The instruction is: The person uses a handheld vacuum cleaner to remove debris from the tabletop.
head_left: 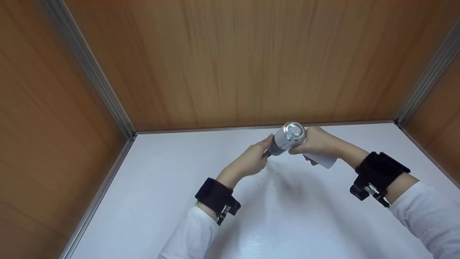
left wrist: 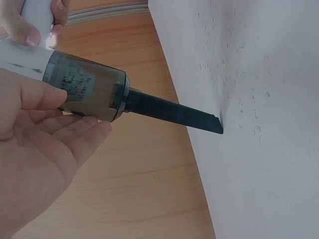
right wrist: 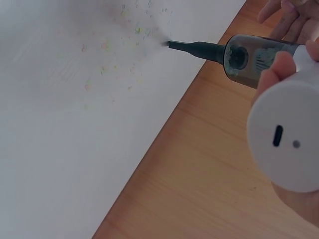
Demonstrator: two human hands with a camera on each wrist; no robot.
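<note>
We are looking down into a wood-walled booth with a white counter [head_left: 179, 187]. Near the back edge of the counter, right of centre, a small handheld vacuum [head_left: 287, 138] is being held up off the surface by both hands.

The right hand [head_left: 318, 142] is gripping the white handle of the vacuum, its fingers [right wrist: 273, 74] curled round it; the right wrist view is showing the round white butt of the handle with a charging slot facing the camera.

The left hand [head_left: 253, 158] is lying alongside the dark, see-through dust cup [left wrist: 84, 87]. Its fingers [left wrist: 82, 132] are fairly straight and relaxed beneath the cup, the thumb resting against the cup's side; we are not seeing them wrap round it.

The black nozzle [left wrist: 174, 110] is running forward from the dust cup, and its tip is sitting at the counter surface, or just over it; we cannot tell which.

Small coloured specks [left wrist: 234, 64] are lying scattered on the counter around the nozzle tip, pale green, yellow and pink among them.

The wood back wall [head_left: 230, 61] is meeting the counter just behind the vacuum. Both wrists are wearing black straps, with white sleeves behind them.
</note>
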